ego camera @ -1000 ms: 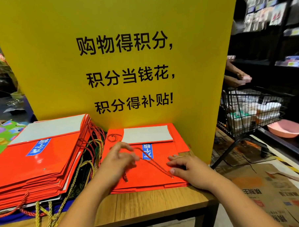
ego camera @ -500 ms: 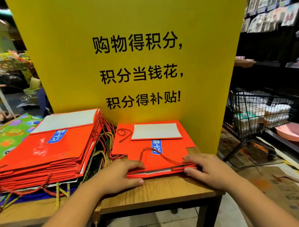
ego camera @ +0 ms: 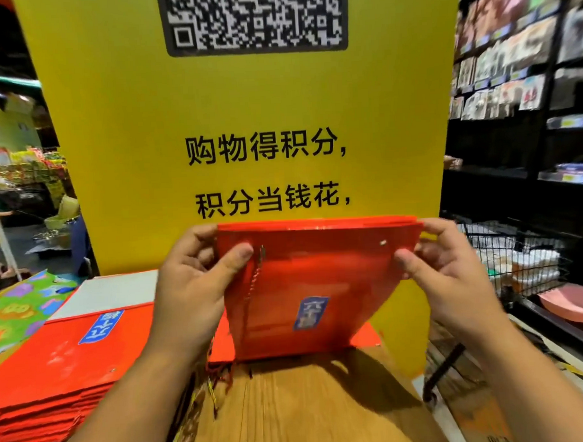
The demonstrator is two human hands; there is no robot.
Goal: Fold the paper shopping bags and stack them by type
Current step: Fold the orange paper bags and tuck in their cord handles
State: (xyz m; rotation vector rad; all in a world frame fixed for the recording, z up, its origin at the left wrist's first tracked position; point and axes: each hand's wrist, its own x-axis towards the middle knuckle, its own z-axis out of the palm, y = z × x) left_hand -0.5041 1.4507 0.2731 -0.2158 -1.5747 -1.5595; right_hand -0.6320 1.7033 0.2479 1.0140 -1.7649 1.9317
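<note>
Red folded bags (ego camera: pixel 313 286), flattened together, are held upright over the far part of the wooden table (ego camera: pixel 308 404), in front of the yellow sign (ego camera: pixel 245 106). Left hand (ego camera: pixel 192 285) grasps their upper left edge, thumb on the front face. Right hand (ego camera: pixel 446 271) grasps the upper right edge. A flat stack of red bags (ego camera: pixel 72 364) lies on the table to the left.

Yellow board (ego camera: pixel 129 144): black QR code (ego camera: pixel 256 18) at 12 o'clock, blurred. Below it, two lines of black characters: "购物得积分," then "积分当钱花,".
Raised red bag (ego camera: pixel 319 273), at 6 o'clock of board: blue label (ego camera: pixel 310 313), white characters, tilted, too blurred to read.
Red bag stack (ego camera: pixel 56 371) at 8 o'clock: top bag bears similar blue tag (ego camera: pixel 101 326), white characters turned, not legible.
Shelf goods (ego camera: pixel 510 61) at 2 o'clock: print too small to read.
</note>
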